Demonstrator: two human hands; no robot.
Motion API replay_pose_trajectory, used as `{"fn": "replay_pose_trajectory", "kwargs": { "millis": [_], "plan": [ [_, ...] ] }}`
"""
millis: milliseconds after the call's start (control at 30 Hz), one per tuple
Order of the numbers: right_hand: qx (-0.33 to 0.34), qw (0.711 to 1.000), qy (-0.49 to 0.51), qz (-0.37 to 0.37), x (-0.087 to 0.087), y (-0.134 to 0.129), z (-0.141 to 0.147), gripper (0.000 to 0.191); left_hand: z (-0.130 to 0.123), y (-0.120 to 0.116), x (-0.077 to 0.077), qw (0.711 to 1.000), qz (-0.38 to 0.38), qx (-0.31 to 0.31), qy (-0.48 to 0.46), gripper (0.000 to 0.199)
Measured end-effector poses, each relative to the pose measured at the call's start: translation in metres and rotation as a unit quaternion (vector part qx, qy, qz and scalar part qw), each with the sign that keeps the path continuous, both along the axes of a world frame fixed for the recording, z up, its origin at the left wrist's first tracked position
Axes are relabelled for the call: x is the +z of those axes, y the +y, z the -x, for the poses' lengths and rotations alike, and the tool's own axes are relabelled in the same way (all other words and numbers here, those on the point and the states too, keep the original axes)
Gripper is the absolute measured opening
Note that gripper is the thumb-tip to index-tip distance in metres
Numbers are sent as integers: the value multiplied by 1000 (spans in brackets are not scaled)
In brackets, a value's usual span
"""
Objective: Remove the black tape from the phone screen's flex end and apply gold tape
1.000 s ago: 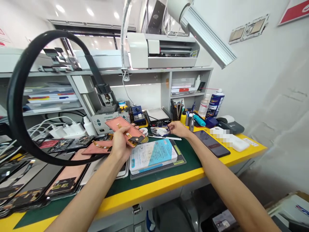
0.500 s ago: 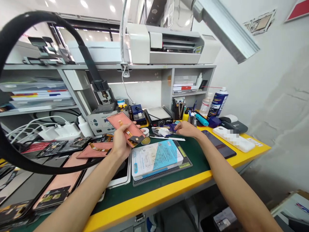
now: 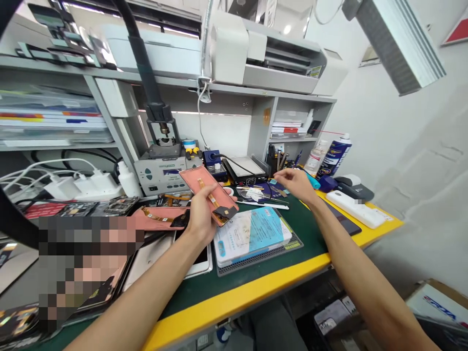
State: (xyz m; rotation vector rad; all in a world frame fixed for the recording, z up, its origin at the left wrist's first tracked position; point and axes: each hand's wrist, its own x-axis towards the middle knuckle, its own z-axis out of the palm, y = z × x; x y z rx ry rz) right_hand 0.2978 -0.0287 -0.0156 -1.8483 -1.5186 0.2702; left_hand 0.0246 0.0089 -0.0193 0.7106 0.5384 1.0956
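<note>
A phone screen panel (image 3: 204, 187) with a pink back, a flex cable and a black patch is gripped in my left hand (image 3: 203, 209), tilted above the bench. My right hand (image 3: 298, 184) is raised over the back right of the bench, beside the tool holder. Its fingertips come together in a pinch; whatever may be between them is too small to make out. Left of its fingertips, a white crumpled piece (image 3: 254, 194) lies among thin tools. A blue-and-white box (image 3: 252, 234) rests on a grey mesh mat (image 3: 263, 261), below and between my hands.
More pink-backed panels (image 3: 157, 217) and a white tablet (image 3: 201, 268) lie at left. Behind stand a grey rework station (image 3: 164, 175) and a heating plate (image 3: 246, 170). A spray can (image 3: 334, 156), dark tablet (image 3: 341, 219) and white power bank (image 3: 354, 208) are at right. A lamp arm (image 3: 146, 73) hangs overhead.
My right hand has lifted slightly from the things at the back, its fingers now less bent downward. The view has shifted, and my left hand still holds the panel.
</note>
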Motion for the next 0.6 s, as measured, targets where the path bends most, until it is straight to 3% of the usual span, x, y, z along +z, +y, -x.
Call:
{"fn": "replay_pose_trajectory", "kwargs": {
  "millis": [67,133,233,300,433,600],
  "plan": [
    [22,998,22,-54,9,-8,24,33,-1,-1,-2,1000,5,1,-5,21],
    [91,993,42,-65,20,-18,55,40,-1,-2,-4,1000,9,6,-7,21],
    [222,974,48,-21,36,-33,100,37,-1,-1,-6,1000,3,18,-7,23],
    [273,962,29,0,43,-39,120,27,-1,-1,-8,1000,-10,19,-7,23],
    [276,957,-77,-36,41,-36,136,22,-3,-3,-12,999,-44,6,-3,23],
    [281,955,-83,-57,22,-29,137,21,-5,-8,-16,998,-63,14,13,24]
  ]
}}
